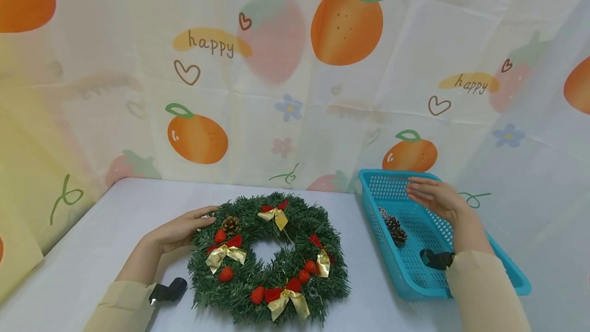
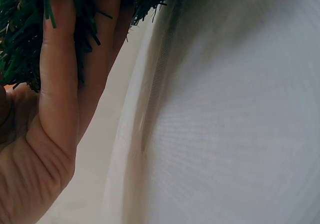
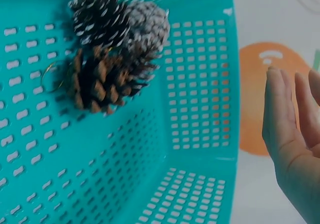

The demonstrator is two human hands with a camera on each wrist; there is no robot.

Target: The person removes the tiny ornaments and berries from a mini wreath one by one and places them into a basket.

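Pinecones [image 1: 394,227] lie in the blue basket [image 1: 386,255] beside its left wall, below and left of the right hand [image 1: 435,199], the nearer one, its fingers extended and empty; the left hand [image 1: 181,227] touches the wreath [image 1: 301,219] with straight fingers.

Brown lettering "happy" [image 1: 211,44], readable twice, on fruit-print backdrop cloth [image 1: 313,91].

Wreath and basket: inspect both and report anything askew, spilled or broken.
Nothing looks spilled or broken: the pine cones lie inside the basket and the wreath rests on the table. In the head view, the rightmost bow seems askew, turned sideways while the bottom bow faces up.
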